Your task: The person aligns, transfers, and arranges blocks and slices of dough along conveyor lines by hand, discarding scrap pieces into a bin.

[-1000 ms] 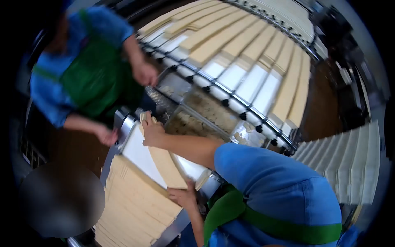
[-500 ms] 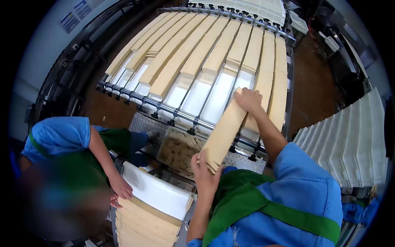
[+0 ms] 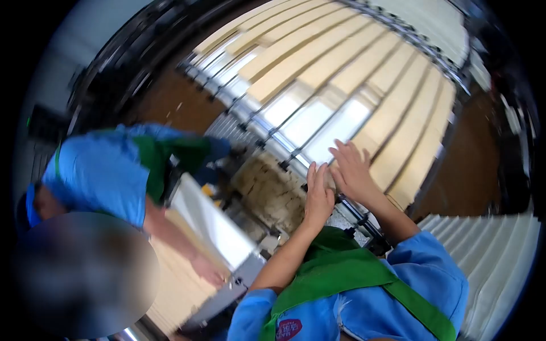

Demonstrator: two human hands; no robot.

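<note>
Both of my hands are at the near edge of a rack holding long cream-coloured stacks (image 3: 392, 113) in lanes. My left hand (image 3: 320, 196) is raised near the front rail, fingers spread, holding nothing I can see. Just right of it, my right hand (image 3: 354, 170) has its fingers spread at the near end of one stack; whether it touches the stack is unclear. White lane surface (image 3: 335, 128) shows beyond my fingertips. The picture is blurred by motion.
A co-worker in blue (image 3: 102, 170) leans at the left, one hand (image 3: 207, 270) on cream sheets (image 3: 179, 284) beside a white surface (image 3: 207, 213). A bin of cream scraps (image 3: 270, 196) stands below the rack. Pleated white panels (image 3: 489, 261) are at the right.
The cream stack my hands held half a second ago is no longer between them. My hands have come closer together at the rack's edge. The co-worker's arm has reached farther across the sheets.
</note>
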